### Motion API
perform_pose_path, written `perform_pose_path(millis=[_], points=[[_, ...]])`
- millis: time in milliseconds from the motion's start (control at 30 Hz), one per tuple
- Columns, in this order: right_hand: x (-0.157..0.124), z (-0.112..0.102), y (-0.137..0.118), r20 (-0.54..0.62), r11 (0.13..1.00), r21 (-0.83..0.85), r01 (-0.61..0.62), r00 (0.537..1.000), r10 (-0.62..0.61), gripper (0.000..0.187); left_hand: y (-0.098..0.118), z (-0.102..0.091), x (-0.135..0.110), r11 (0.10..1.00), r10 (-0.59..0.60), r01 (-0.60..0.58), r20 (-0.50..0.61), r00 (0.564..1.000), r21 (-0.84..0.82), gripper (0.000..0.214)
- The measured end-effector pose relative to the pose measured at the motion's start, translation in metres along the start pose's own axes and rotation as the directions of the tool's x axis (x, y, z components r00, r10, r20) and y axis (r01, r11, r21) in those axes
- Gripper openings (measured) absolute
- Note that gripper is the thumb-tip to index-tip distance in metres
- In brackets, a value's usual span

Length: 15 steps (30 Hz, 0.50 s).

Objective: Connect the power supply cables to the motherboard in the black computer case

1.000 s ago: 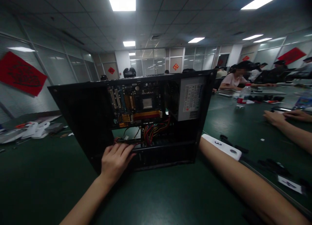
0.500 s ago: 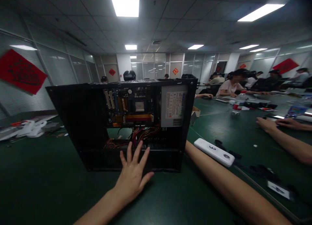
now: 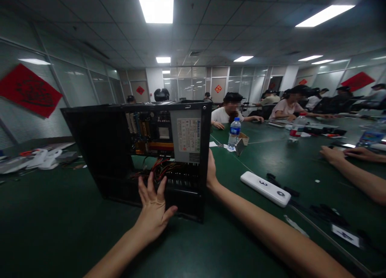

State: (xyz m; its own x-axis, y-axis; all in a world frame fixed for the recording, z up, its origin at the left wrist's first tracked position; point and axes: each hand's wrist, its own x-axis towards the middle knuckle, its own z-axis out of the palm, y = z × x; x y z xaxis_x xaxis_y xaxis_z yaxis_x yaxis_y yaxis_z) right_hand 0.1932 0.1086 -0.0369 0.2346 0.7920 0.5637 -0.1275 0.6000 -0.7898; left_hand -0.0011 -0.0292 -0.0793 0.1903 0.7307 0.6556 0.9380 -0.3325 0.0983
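Note:
A black computer case (image 3: pixel 183 199) stands upright on the green table with its side open towards me, turned at an angle. Inside show a motherboard (image 3: pixel 157 123), a silver power supply (image 3: pixel 187 137) with a label, and a bundle of coloured cables (image 3: pixel 158 168). My left hand (image 3: pixel 152 203) is open, fingers spread against the lower front of the case, fingertips by the cables. At the case's right side is my right hand (image 3: pixel 212 171), its fingers hidden behind the case edge.
A white power strip (image 3: pixel 265 188) lies right of my right forearm, near black cables. Behind stand a water bottle (image 3: pixel 234 134) and a red-labelled bottle (image 3: pixel 298 127). Scraps (image 3: pixel 42 158) lie at left. Another person's hands (image 3: pixel 337 153) rest at right; several people sit farther back.
The case has turned, its right edge swinging left and nearer me. My left hand moved slightly left with it. My right hand, hidden before, now shows beside the case; a bottle behind has come into view.

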Motion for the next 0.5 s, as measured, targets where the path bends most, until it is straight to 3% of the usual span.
perform_pose_path(millis=[100,300,500], points=[[-0.013,0.011,0.01,0.031,0.995,0.052,-0.081,0.996,0.079,0.065,-0.012,0.003,0.003,0.994,-0.087,0.084,-0.044,0.995,-0.064,0.078],[-0.04,0.027,-0.001,0.129,0.992,-0.096,-0.084,0.987,0.096,0.075,-0.048,0.008,0.008,0.979,-0.18,0.161,-0.164,0.97,-0.124,0.068],[-0.061,0.033,-0.023,0.342,0.988,-0.143,-0.056,0.934,0.103,0.09,-0.068,-0.001,0.009,0.906,-0.363,0.276,-0.255,0.896,-0.322,0.054]])
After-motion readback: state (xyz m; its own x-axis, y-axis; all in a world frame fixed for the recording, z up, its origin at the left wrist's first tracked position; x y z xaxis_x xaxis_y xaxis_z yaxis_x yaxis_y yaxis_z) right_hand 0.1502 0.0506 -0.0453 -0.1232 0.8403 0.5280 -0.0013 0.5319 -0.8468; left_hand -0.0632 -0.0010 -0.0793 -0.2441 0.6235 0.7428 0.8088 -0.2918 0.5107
